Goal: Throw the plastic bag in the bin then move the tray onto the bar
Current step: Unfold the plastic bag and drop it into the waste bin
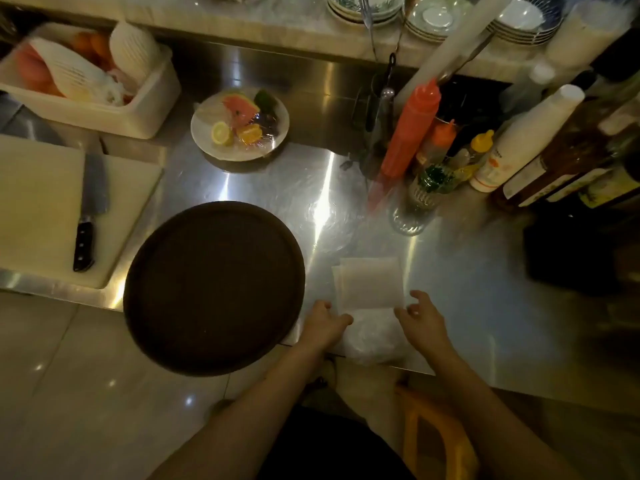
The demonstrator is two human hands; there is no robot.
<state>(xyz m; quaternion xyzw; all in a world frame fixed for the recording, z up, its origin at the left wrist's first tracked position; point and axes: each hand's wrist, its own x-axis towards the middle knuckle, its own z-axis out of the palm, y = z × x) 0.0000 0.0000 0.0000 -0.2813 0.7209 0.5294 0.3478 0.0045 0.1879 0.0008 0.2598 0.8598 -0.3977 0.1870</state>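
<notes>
Both hands (325, 323) (420, 315) flanking plastic bag (372, 336), counter edge (450, 375)

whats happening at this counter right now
A person stands at a stainless steel counter, both bare hands open at a crumpled clear plastic bag near its front edge. The left hand touches the bag's side; the right hand hovers by it, beside a flat white square sheet. The round dark brown tray lies empty, overhanging the edge. No bin shows.
</notes>
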